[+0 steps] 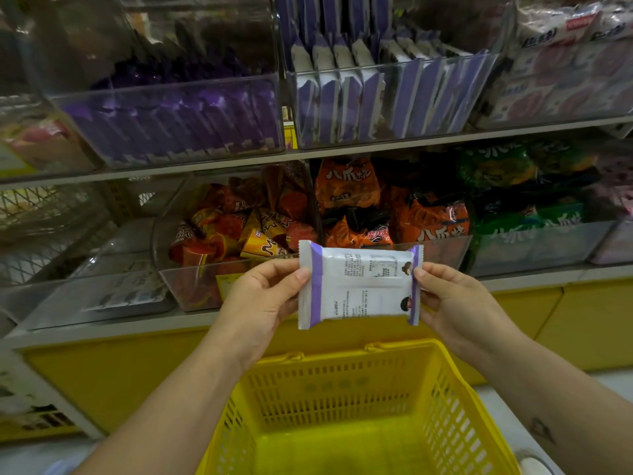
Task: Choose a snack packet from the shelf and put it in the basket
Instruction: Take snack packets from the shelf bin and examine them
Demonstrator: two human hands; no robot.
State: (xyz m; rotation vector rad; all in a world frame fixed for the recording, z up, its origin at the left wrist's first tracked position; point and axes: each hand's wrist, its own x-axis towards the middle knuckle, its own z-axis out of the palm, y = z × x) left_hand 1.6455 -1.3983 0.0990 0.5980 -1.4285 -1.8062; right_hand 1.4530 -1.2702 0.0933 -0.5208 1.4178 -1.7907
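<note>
Packet: a flat white plastic snack packet with purple bands at both ends (359, 286) hangs level in the air, its printed back turned to the person. It is in front of the lower shelf's front edge and above the basket's far rim, not inside it.
Left hand: the left hand (260, 296) pinches the packet's left end, thumb on the near face, fingers curled behind.
Right hand: the right hand (455, 303) pinches the right end the same way.
Basket: a yellow slotted plastic basket (329, 389) sits below the hands, close to the shelf's yellow base.
Shelf: a grey two-tier shelf (342, 153) carries clear plastic bins (479, 255).
Upper tier: dark purple packets (178, 118) at the left, upright white-and-purple packets (387, 97) in the middle bin.
Lower tier: red and yellow cone-shaped packets (233, 228), orange packets (394, 214) beside them, and green packets (513, 186) toward the right edge.
</note>
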